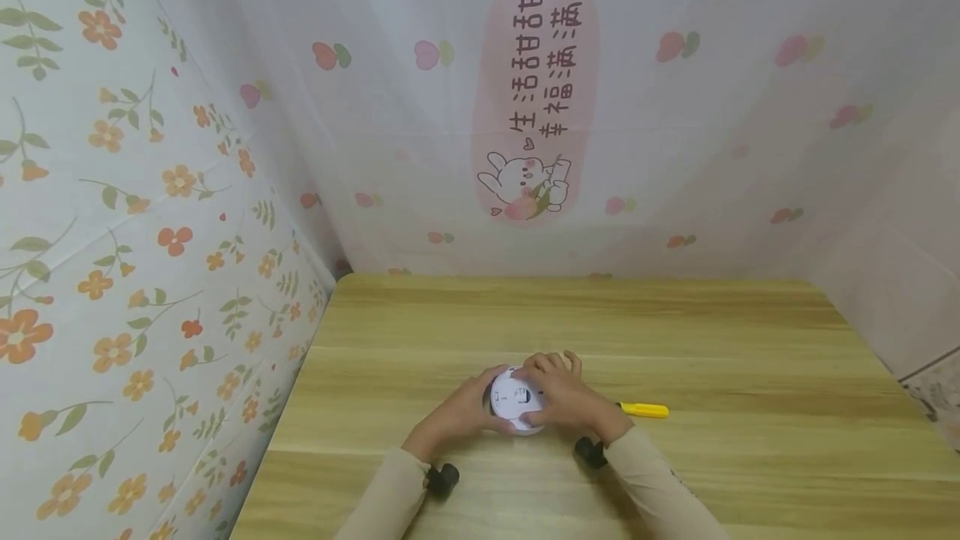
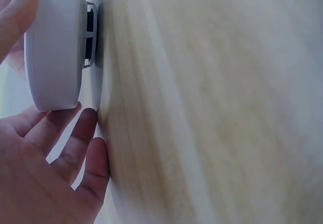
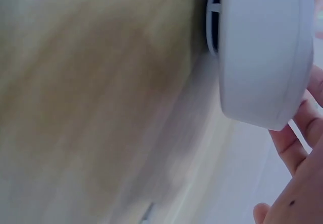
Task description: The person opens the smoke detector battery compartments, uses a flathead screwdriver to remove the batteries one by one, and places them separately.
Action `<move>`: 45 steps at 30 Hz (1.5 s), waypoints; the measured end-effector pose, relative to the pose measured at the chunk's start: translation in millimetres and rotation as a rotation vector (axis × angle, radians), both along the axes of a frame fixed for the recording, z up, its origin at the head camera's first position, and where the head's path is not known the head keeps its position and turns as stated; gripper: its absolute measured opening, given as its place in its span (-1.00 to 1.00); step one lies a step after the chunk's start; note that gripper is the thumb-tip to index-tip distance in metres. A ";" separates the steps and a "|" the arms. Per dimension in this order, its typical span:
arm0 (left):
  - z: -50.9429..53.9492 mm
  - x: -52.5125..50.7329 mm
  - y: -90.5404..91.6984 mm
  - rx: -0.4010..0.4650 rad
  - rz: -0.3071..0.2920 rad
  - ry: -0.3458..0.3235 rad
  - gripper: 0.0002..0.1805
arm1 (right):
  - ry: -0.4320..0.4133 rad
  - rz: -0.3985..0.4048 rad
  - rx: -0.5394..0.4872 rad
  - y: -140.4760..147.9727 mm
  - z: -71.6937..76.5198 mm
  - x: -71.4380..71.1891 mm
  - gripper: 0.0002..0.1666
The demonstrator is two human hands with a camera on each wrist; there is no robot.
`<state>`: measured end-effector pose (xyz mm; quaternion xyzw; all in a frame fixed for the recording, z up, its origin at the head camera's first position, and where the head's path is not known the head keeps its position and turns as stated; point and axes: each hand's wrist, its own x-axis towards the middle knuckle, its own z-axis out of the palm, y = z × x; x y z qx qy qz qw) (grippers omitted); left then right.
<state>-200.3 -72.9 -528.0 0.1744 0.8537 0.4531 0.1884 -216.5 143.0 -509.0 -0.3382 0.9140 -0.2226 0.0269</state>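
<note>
At left, grasping one side of the white round device (image 1: 511,402) with the left grip (image 1: 465,408). At centre, with vented face (image 2: 91,35) downward, on or just above the surface (image 1: 420,323); cannot tell which. Judged light, stiff, smooth enough to slip, likely fragile at that face; best taken by the side wall (image 2: 55,47). At right, grasping the opposite side with the right grip (image 1: 562,396).

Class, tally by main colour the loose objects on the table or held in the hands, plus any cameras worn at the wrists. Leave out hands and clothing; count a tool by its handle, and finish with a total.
White: 1 (round device)
Yellow: 1 (tool)
Black: 2 (left camera, right camera)
Total: 4
</note>
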 end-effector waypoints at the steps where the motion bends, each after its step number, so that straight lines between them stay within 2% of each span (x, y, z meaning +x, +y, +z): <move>1: 0.0 -0.2 -0.1 -0.002 -0.001 0.000 0.07 | 0.007 0.003 0.006 -0.2 0.8 -0.6 -0.38; 6: -1.4 -0.4 -0.2 -0.001 -0.008 0.011 0.08 | 0.002 0.019 0.009 -0.9 3.4 -1.8 -0.39; 18: -1.3 -1.2 0.9 0.007 0.011 -0.013 0.07 | -0.045 0.017 -0.018 -1.7 4.7 0.3 -0.39; 26: -1.7 -0.4 1.5 0.010 0.012 -0.013 0.08 | -0.021 0.020 -0.034 -0.8 3.7 0.8 -0.37; 36: 0.6 1.0 1.5 0.024 0.018 -0.021 0.09 | 0.052 -0.031 -0.082 11.1 2.7 1.1 -0.33; 45: -1.7 1.0 0.3 0.035 0.022 -0.016 0.10 | 0.024 -0.092 -0.046 30.6 5.7 4.6 -0.31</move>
